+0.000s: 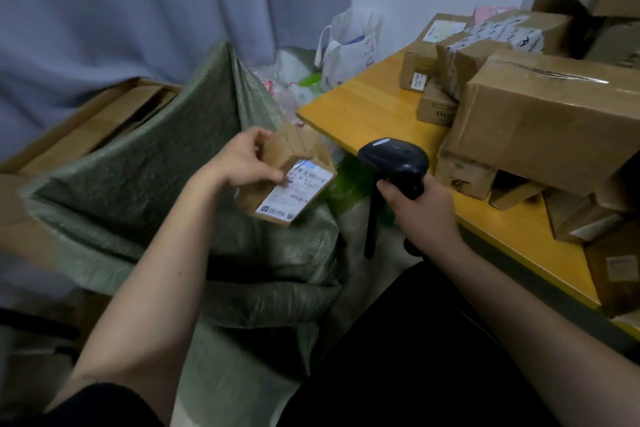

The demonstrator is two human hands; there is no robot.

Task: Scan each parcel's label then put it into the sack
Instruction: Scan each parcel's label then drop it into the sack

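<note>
Head view. Left hand (242,159) pinching a small cardboard parcel (287,177) by its upper end, thumb laid on the edge of the white label (298,189), label face turned up and toward the right. Parcel held in the air just above the open mouth of the green woven sack (166,184), not yet inside it. Right hand (420,208) wrapped round the handle of a black handheld scanner (394,158), scanner head aimed left at the label, near it but apart. More brown parcels (540,121) piled on the yellow table (367,107) to the right, several leaning on one another.

Risks, as judged from this pose: thumb covering part of the label, so a failed or partial read; tilted label face sending the beam off at a slant; light pinch at one end of the parcel, so a slip and a drop into the sack before the scan registers; leaning stack close to the table edge, liable to slide if nudged by the right forearm.

Hidden or unclear: print on the label blurred and unreadable; scanner trigger finger concealed behind the handle; no beam visible on the label; sack interior in shadow, contents not discernible; far parcels cut off by the frame edge.
</note>
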